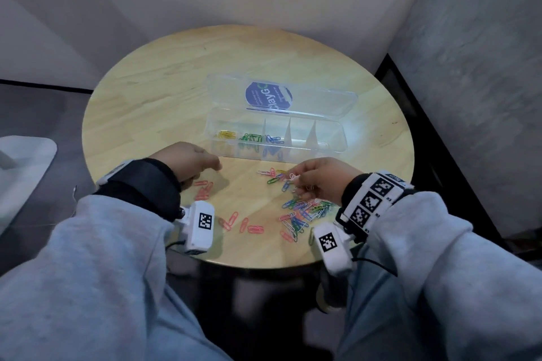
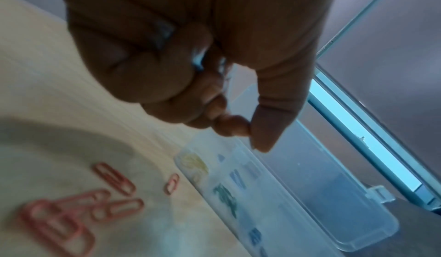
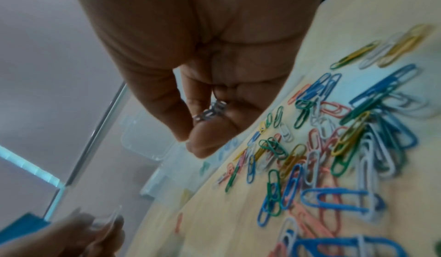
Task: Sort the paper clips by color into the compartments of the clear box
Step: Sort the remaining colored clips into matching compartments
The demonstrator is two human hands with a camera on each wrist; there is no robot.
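Just in front of the clear box [image 1: 337, 138] | right hand [image 1: 319, 182] is pinching white paper clips [image 3: 210, 112] in curled fingers [image 3: 207, 144] | left hand [image 1: 187, 160] is curling, seemingly holding nothing | mixed pile [image 1: 302, 211] is lying on the worktop [image 1: 152, 91] nearer than the box | clips are likely handling light, stiff, slippery: pinch across the loops.

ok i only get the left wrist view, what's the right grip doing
observer: the right grip pinches a few white paper clips above the round table
operator: much left to sort
observer: yes, a mixed pile of paper clips lies just under that wrist
operator: any free slots
observer: the head view shows the two right-hand compartments of the clear box empty
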